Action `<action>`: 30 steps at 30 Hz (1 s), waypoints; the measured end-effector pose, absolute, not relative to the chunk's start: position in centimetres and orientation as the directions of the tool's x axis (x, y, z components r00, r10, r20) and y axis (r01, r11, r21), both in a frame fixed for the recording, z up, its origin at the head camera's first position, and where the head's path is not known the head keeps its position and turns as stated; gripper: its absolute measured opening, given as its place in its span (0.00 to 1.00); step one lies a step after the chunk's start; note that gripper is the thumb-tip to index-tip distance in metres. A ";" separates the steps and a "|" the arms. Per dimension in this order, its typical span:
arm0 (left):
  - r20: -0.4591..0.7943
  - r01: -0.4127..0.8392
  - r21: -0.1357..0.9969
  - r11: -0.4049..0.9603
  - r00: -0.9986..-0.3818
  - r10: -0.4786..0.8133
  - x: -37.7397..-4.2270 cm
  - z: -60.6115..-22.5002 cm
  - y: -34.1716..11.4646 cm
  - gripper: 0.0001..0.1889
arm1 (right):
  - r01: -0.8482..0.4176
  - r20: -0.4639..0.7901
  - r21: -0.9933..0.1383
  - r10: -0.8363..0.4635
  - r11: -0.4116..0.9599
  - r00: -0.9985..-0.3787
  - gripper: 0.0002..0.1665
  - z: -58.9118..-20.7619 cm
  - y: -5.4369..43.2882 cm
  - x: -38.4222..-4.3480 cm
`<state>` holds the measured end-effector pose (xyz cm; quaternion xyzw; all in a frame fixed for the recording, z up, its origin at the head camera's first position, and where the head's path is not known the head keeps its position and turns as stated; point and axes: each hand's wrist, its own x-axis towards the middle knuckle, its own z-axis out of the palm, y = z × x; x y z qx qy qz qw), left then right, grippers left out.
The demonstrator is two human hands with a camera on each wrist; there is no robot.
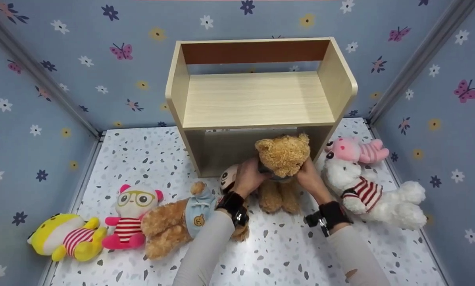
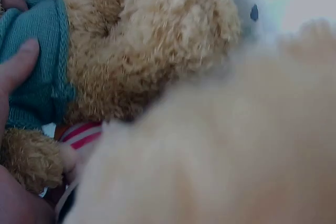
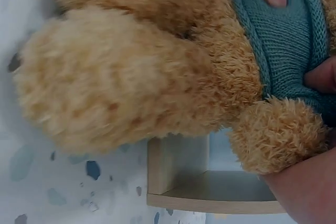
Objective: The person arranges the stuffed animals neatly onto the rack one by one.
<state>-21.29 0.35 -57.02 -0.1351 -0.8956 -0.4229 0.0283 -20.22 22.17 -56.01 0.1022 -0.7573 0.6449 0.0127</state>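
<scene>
Both hands hold a brown teddy bear (image 1: 285, 155) upright in front of the shelf's lower compartment, its legs pointing down. My left hand (image 1: 248, 178) grips one side of its body and my right hand (image 1: 312, 180) grips the other. In the left wrist view a thumb presses on the bear's teal knitted sweater (image 2: 39, 51). Fingers also lie on the sweater (image 3: 283, 40) in the right wrist view, where a furry paw (image 3: 281, 135) rests against the hand. Behind my left hand lies a doll with a pale face (image 1: 228, 178), mostly hidden.
A two-level wooden shelf (image 1: 257, 99) stands against the back wall. Left on the speckled floor lie a yellow plush (image 1: 58, 238), a pink-eared plush (image 1: 132, 216) and a bear in a blue hoodie (image 1: 177, 218). A white plush (image 1: 376, 194) and a pink plush (image 1: 356, 150) lie right.
</scene>
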 end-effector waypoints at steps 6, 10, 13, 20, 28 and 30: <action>0.219 0.247 0.746 0.619 -0.968 0.122 -21.5 -57.8 0.9 0.22 | -0.162 0.159 -0.950 -0.032 0.266 -0.987 0.47 -57.7 22.7 -19.4; 0.207 0.226 0.774 0.592 -0.973 0.101 -21.7 -57.9 0.7 0.21 | -0.048 0.071 -0.931 0.051 0.362 -0.996 0.46 -59.0 23.2 -18.3; 0.159 0.189 0.820 0.540 -0.982 0.103 -21.8 -57.9 0.5 0.21 | 0.041 -0.020 -0.920 0.058 0.390 -0.998 0.51 -59.9 23.1 -17.6; 0.024 0.069 0.915 0.399 -0.993 0.117 -21.9 -57.8 0.1 0.27 | 0.066 -0.058 -0.923 0.033 0.380 -0.998 0.55 -60.7 21.5 -17.1; 0.007 0.073 0.908 0.413 -0.987 0.161 -21.9 -58.1 0.0 0.30 | 0.170 -0.088 -0.823 0.174 0.542 -0.981 0.30 -61.1 20.5 -17.7; 0.010 0.076 0.920 0.384 -0.986 0.169 -21.9 -58.2 0.0 0.35 | 0.184 -0.099 -0.828 0.184 0.530 -0.978 0.25 -61.0 20.5 -18.1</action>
